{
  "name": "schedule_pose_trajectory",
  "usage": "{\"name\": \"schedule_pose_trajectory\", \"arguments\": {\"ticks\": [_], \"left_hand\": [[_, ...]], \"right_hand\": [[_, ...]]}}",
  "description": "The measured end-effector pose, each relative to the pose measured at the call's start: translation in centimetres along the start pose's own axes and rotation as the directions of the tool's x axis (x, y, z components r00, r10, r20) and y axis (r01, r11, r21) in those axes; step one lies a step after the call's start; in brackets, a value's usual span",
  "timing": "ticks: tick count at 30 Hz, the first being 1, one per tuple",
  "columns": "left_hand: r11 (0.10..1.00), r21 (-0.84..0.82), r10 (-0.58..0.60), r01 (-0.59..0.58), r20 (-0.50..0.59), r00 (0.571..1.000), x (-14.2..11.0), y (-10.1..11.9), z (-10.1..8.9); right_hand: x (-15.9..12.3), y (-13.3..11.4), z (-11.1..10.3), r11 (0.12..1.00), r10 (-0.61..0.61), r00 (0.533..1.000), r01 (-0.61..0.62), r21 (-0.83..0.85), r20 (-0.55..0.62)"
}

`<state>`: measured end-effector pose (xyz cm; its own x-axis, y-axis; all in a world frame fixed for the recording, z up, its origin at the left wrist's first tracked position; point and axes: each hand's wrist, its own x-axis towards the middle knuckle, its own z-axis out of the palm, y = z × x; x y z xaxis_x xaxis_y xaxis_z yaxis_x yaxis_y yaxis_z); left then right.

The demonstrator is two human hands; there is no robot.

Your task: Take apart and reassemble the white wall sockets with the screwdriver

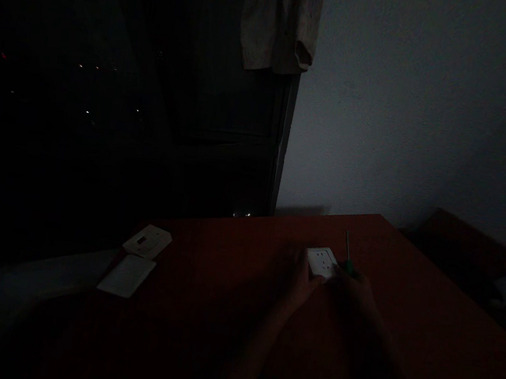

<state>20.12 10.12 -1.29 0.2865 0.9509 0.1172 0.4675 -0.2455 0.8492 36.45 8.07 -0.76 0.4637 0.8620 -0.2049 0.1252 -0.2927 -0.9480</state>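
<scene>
The scene is very dark. A white wall socket plate (321,260) lies on a reddish-brown table (226,288). My left hand (301,283) holds the socket plate at its near left edge, fingers closed on it. My right hand (356,290) is closed round a screwdriver (348,256) with a green handle. The shaft points up and away, just right of the socket plate.
Two more white plates lie at the table's left edge, a switch plate (148,240) and a blank plate (126,276). A light cloth (281,19) hangs on a dark door at the back. A pale wall stands behind the table. A dark low object (461,250) sits at right.
</scene>
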Motion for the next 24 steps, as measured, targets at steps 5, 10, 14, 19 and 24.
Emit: {"name": "schedule_pose_trajectory", "arguments": {"ticks": [5, 10, 14, 19, 24], "left_hand": [[1.0, -0.016, 0.016, -0.016, -0.012, 1.0, -0.8, 0.5, -1.2], [0.999, -0.033, 0.027, -0.028, -0.016, 0.999, -4.5, 0.4, -3.8], [0.999, -0.037, -0.016, 0.017, 0.033, 0.999, -9.2, -0.2, -7.0], [0.992, -0.015, -0.121, 0.122, 0.064, 0.991, -13.6, -1.7, -11.5], [0.987, -0.011, -0.159, 0.159, 0.011, 0.987, -15.8, -4.0, -13.0]], "right_hand": [[-0.9, -0.6, -0.2, 0.996, -0.081, 0.99, 0.078, -0.032, -0.112], [-4.5, -1.8, 1.7, 0.973, -0.222, 0.97, 0.215, -0.084, -0.096], [-9.3, -2.0, 5.9, 0.953, -0.277, 0.95, 0.291, -0.088, 0.146], [-14.0, -1.3, 10.7, 0.936, -0.302, 0.89, 0.345, -0.07, 0.341], [-15.4, -0.4, 12.3, 0.931, -0.31, 0.861, 0.361, -0.056, 0.403]]}}
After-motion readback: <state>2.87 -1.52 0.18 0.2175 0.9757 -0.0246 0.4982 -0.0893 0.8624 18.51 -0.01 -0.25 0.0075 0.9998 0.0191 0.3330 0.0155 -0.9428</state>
